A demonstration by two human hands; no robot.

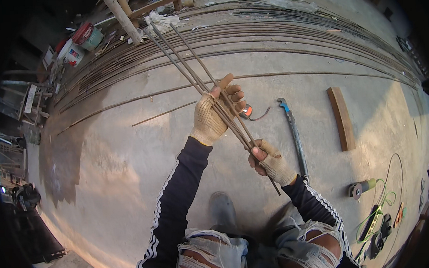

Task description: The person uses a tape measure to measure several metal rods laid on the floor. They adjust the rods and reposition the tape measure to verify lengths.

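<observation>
Brown slender metal rods (pixel 233 126) held aslant

One thin brown rod (pixel 164 113) lies apart on the grey concrete floor (pixel 143 154). The beige-gloved left hand (pixel 206 116) clasps the bundle under its thumb, fingers half open; to its right, the beige-gloved right hand (pixel 273 165) has fingers curled round the lower part. The bundle slants above the floor, upper ends fanned. Evening it up seems the step in hand; the next move likely calls for one steady grip while the ends are aligned.

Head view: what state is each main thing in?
Rods: gripped, slanting, upper ends spread apart
Left hand: holding rods, fingers partly curled
Right hand: closed on rods
Tape measure: on floor, partly hidden
Blue-tipped bar: lying on floor
Wooden block: lying on floor
Grinder: lying down, disc fitted
</observation>
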